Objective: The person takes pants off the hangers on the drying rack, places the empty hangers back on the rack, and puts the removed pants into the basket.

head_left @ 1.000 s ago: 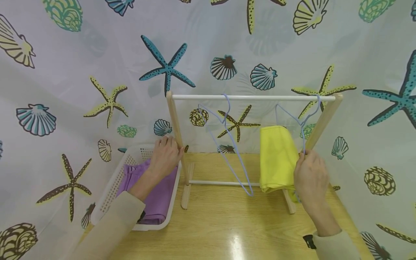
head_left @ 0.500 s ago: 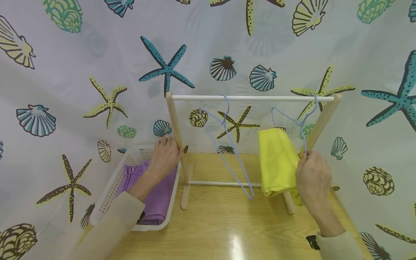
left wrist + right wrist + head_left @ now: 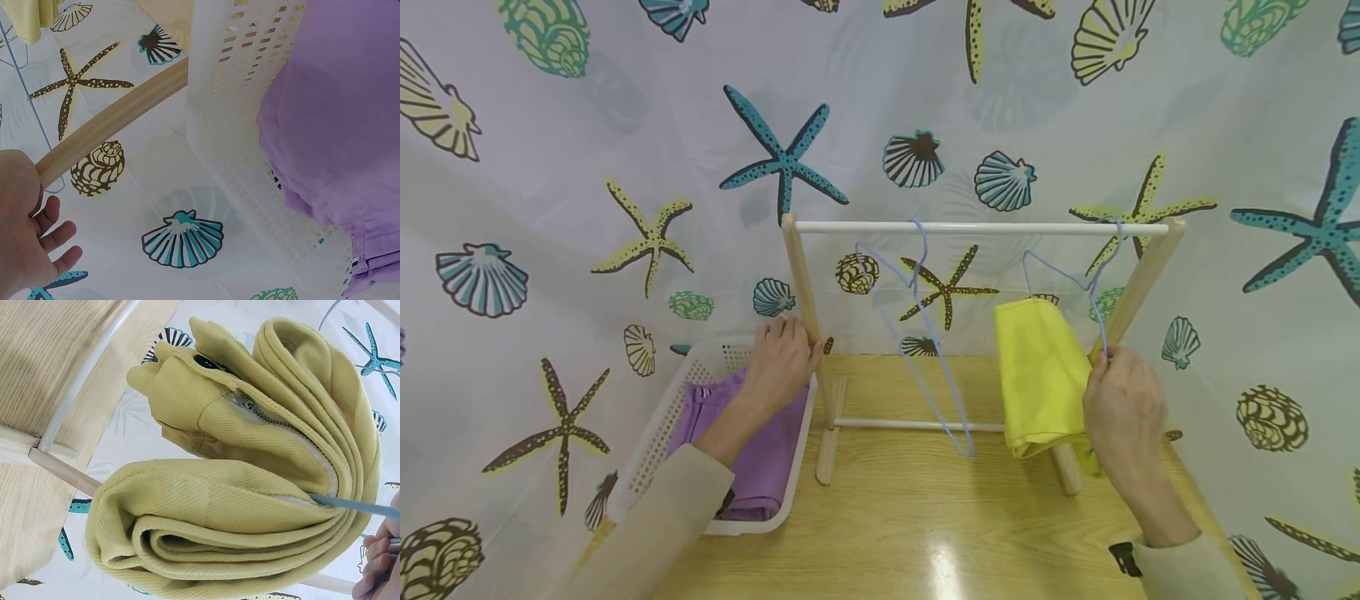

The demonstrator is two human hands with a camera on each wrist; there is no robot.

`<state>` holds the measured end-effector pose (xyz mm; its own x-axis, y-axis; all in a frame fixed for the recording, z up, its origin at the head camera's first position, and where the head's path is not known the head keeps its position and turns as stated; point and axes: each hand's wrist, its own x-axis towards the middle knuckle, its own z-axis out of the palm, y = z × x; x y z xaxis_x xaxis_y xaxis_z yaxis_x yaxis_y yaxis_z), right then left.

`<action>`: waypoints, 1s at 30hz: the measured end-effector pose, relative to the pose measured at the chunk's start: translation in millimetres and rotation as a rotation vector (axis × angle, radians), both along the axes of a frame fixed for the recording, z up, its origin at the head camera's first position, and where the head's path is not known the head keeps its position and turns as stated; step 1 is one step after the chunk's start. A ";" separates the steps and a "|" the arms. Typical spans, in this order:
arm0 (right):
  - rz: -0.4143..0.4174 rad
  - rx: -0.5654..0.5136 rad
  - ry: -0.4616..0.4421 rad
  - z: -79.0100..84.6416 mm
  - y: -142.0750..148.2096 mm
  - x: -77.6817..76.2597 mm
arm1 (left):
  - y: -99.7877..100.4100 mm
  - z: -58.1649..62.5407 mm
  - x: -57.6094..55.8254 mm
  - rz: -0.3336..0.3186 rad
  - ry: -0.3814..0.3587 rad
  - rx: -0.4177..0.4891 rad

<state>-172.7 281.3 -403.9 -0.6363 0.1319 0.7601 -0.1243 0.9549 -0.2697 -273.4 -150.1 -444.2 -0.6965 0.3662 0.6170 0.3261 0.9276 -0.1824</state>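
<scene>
In the head view my left hand [image 3: 781,357] grips the left wooden post of the clothes rack [image 3: 803,287], above a white basket. My right hand [image 3: 1125,408] holds the side of a pale blue hanger [image 3: 1097,312], whose hook is over the white rail near its right end. Folded yellow trousers [image 3: 1041,375] drape over this hanger's lower bar. From the right wrist, the trousers [image 3: 237,519] show a zip, a dark button and thick folded layers, with the hanger's bar [image 3: 356,505] running into the fold. Purple folded trousers [image 3: 771,458] lie in the basket, partly behind my left forearm.
A second blue hanger [image 3: 936,350] hangs bare from the middle of the rail. The white perforated basket [image 3: 651,450] stands left of the rack on the wooden table [image 3: 880,533]. A curtain [image 3: 865,108] printed with shells and starfish surrounds the table.
The right hanger's hook has shifted left along the rail, and the yellow trousers have moved slightly left and down. My right hand has moved slightly right; the left has stayed put.
</scene>
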 end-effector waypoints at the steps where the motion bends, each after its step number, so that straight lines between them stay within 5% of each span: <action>1: 0.003 -0.001 -0.001 0.4 -0.3 0.2 | 0.0 0.0 0.1 0.000 -0.001 -0.002; 30: 0.001 -0.060 0.025 17.5 -6.7 16.2 | -0.6 2.3 3.1 0.000 -0.019 -0.008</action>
<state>-156.4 274.6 -386.5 -0.6174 0.1771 0.7664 -0.1331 0.9368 -0.3236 -270.3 -150.8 -441.9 -0.7080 0.3708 0.6011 0.3294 0.9262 -0.1834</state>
